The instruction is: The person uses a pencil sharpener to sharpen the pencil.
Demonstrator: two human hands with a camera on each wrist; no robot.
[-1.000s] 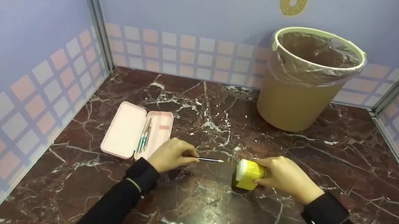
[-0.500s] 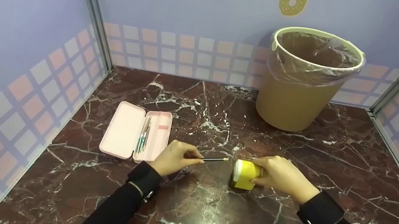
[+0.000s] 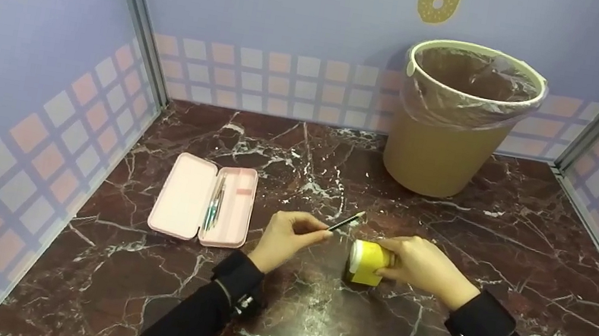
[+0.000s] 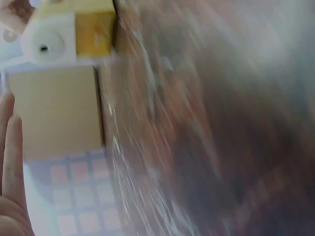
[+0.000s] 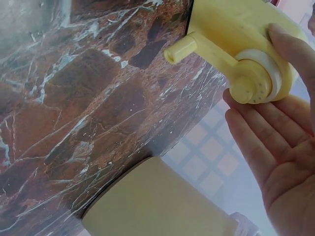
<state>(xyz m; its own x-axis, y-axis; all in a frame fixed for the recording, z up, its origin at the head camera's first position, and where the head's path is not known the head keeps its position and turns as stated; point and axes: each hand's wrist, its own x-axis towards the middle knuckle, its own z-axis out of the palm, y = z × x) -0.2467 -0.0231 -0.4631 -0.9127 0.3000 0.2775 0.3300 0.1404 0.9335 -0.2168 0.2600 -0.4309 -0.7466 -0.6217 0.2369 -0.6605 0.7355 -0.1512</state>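
My left hand (image 3: 288, 238) pinches a dark pencil (image 3: 346, 222) between thumb and fingertips, its light tip slanting up and away to the right. Just right of it, a yellow crank pencil sharpener (image 3: 370, 262) with a white front stands on the marbled tabletop. My right hand (image 3: 422, 268) grips the sharpener's body from the right. In the left wrist view the white front (image 4: 49, 42) shows a small dark hole, apart from the left fingers (image 4: 14, 162). The right wrist view shows the crank handle (image 5: 182, 48) on the sharpener's back, with the right thumb on the body and fingers beside the crank.
A pink pencil case (image 3: 181, 194) lies open at the left, with several slim pencils (image 3: 213, 208) in it. A lined waste bin (image 3: 428, 152) stands at the back right by the patterned wall. Small white specks dot the tabletop behind the sharpener.
The left hand has moved right, away from the pencil case, and the pencil has swung from level to slanting up and away. The right hand and sharpener have barely moved.
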